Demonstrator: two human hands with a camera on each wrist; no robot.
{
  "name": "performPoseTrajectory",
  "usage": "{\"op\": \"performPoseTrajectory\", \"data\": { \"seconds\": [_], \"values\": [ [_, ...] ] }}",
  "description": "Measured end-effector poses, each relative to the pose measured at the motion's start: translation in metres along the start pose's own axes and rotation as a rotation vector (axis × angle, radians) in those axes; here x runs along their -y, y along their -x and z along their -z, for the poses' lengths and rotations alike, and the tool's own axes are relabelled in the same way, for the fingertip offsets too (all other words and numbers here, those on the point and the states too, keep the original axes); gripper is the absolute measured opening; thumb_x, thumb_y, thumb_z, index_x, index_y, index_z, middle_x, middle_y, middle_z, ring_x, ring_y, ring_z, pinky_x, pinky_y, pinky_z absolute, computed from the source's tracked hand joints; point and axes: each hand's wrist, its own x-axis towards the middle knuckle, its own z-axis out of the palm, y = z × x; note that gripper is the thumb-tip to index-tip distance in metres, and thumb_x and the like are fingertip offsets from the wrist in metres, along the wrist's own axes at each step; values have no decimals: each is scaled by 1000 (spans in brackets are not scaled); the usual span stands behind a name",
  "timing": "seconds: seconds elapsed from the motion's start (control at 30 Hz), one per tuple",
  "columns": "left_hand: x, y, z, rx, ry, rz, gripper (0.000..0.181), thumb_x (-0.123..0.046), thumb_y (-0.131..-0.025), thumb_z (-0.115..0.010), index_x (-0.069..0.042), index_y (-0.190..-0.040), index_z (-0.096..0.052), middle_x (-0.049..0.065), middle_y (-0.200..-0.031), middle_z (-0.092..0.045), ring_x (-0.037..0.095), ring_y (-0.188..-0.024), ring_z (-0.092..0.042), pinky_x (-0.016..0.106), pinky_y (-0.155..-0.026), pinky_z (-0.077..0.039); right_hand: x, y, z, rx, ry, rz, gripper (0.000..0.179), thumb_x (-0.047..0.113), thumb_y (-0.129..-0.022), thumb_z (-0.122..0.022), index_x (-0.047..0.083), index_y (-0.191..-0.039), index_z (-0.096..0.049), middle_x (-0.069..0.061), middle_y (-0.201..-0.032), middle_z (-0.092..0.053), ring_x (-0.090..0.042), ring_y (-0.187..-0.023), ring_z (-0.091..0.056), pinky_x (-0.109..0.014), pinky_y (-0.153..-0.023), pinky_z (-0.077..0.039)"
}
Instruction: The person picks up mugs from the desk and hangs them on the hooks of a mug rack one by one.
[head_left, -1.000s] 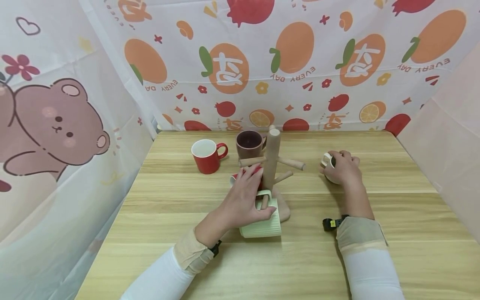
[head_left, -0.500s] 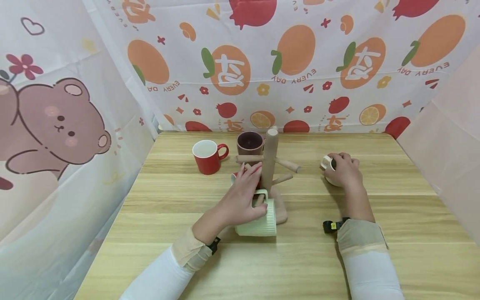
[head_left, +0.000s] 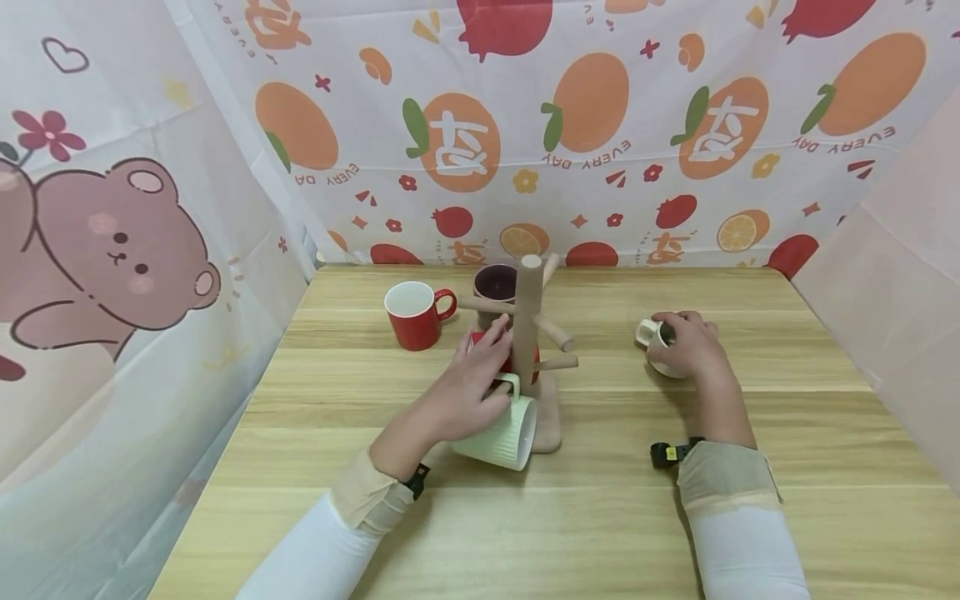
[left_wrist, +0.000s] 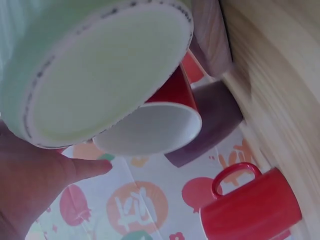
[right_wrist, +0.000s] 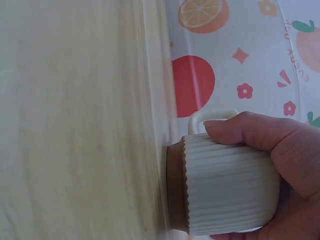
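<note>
My left hand (head_left: 465,396) holds the wooden mug tree (head_left: 528,292) at its left side. Its fingers reach toward the post, and the thumb lies by the handle of a pale green ribbed mug (head_left: 498,437); the exact contact is hidden. That mug hangs tilted on a front peg. Behind the hand, a red mug (left_wrist: 175,90) with a white inside hangs on the tree, partly covered. On the right, my right hand (head_left: 693,343) grips a small white ribbed mug (right_wrist: 230,185) with a brown base, which stands upright on the table.
Toward the back left of the wooden table (head_left: 337,400) stands another red mug (head_left: 416,325), its handle to the right. A dark purple-brown mug (head_left: 491,287) stands behind the mug tree. Printed cloth (head_left: 585,192) hangs along the table's back edge.
The mug tree has turned and shifted left together with my left hand, swinging the green mug's opening into view. My right hand stays on the white mug, whose handle has moved slightly left.
</note>
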Motion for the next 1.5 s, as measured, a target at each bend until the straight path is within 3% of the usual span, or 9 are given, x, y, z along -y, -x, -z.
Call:
{"op": "performPoseTrajectory", "data": {
  "seconds": [0.2, 0.5, 0.77, 0.97, 1.07, 1.17, 1.33, 1.4, 1.5],
  "values": [
    [6, 1, 7, 0, 60, 18, 77, -21, -89, -47, -26, -158, -13, -2, -163, -18, 11, -153, 1, 52, -122, 1, 1, 0, 1, -6, -7, 6, 60, 26, -84, -70, 17, -139, -49, -28, -147, -29, -52, -125, -27, -62, -87, -43],
    [11, 4, 17, 52, 77, 46, 71, -19, -89, -46, -23, -157, -23, -6, -164, -14, 11, -152, -8, 53, -122, -3, -1, 1, 2, -10, 4, 30, 57, 25, -81, -71, 17, -135, -54, -28, -139, -35, -50, -122, -31, -60, -84, -45],
    [12, 5, 23, 74, 81, 14, 70, -16, -89, -46, -21, -156, -27, -5, -163, -18, 19, -152, -13, 52, -122, -12, 3, 3, 5, 7, -32, 50, 57, 26, -81, -74, 16, -134, -54, -28, -139, -37, -48, -123, -31, -58, -84, -46],
    [9, 6, 26, 57, 27, -4, 75, -18, -87, -50, -26, -157, -24, -4, -163, -20, 22, -151, -20, 49, -119, -25, 18, 13, 17, -24, -172, 169, 55, 23, -81, -78, 11, -129, -56, -24, -134, -42, -42, -118, -40, -56, -90, -44],
    [5, 9, 30, -39, -27, -26, 71, -21, -86, -56, -23, -154, -35, -1, -157, -37, 23, -143, -39, 46, -111, -39, 31, 24, 26, -37, -289, 255, 52, 20, -80, -80, 11, -126, -57, -17, -129, -47, -35, -113, -45, -49, -88, -45],
    [0, 13, 36, -235, -44, -90, 53, -20, -85, -61, -13, -138, -57, 3, -135, -62, 21, -122, -60, 42, -97, -52, 43, 38, 37, -60, -383, 336, 49, 15, -79, -81, 15, -123, -58, -7, -123, -51, -29, -105, -47, -40, -81, -47],
    [-11, 17, 42, -603, 24, -326, 24, -16, -85, -59, -2, -99, -73, 8, -95, -75, 20, -87, -72, 34, -81, -58, 63, 63, 50, -68, -562, 528, 47, -3, -76, -78, 10, -117, -58, -3, -125, -55, -26, -100, -52, -28, -75, -53],
    [-17, 17, 42, -706, 54, -439, 22, -16, -86, -58, 0, -92, -73, 10, -87, -74, 21, -80, -72, 32, -79, -58, 69, 71, 53, -51, -665, 637, 48, -12, -73, -75, 3, -115, -57, -10, -128, -54, -26, -100, -54, -25, -74, -54],
    [-32, 17, 40, -789, 83, -583, 23, -16, -88, -58, 2, -89, -71, 11, -83, -73, 21, -75, -70, 28, -73, -58, 77, 81, 55, -25, -786, 791, 51, -22, -67, -70, -5, -112, -55, -20, -128, -53, -26, -98, -57, -26, -72, -54]
  ]
}}
